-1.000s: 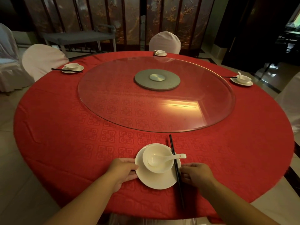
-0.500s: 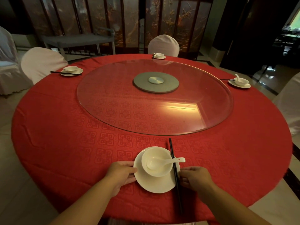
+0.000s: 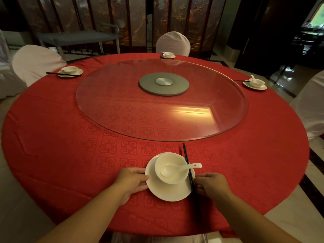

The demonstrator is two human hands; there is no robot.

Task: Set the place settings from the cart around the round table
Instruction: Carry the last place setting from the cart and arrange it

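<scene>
A white plate [image 3: 166, 192] lies near the front edge of the round table with its red cloth [image 3: 52, 137]. A white bowl [image 3: 172, 170] sits on the plate, and a white spoon [image 3: 182, 168] rests in it with the handle pointing right. Black chopsticks [image 3: 188, 170] lie across the plate's right side. My left hand [image 3: 130, 183] grips the plate's left rim. My right hand [image 3: 212, 185] pinches the chopsticks at the plate's right edge. Three other settings stand at the left [image 3: 70, 71], the far side [image 3: 168, 55] and the right [image 3: 256, 84].
A glass turntable [image 3: 122, 106] on a grey hub [image 3: 164, 84] fills the table's middle. White-covered chairs stand at the left [image 3: 35, 62], far side [image 3: 172, 42] and right [image 3: 312, 106]. A grey cart [image 3: 78, 38] waits before a dark folding screen.
The view has tilted a little, so the table sits lower in frame. Both hands stay at the plate and chopsticks, which have hardly shifted.
</scene>
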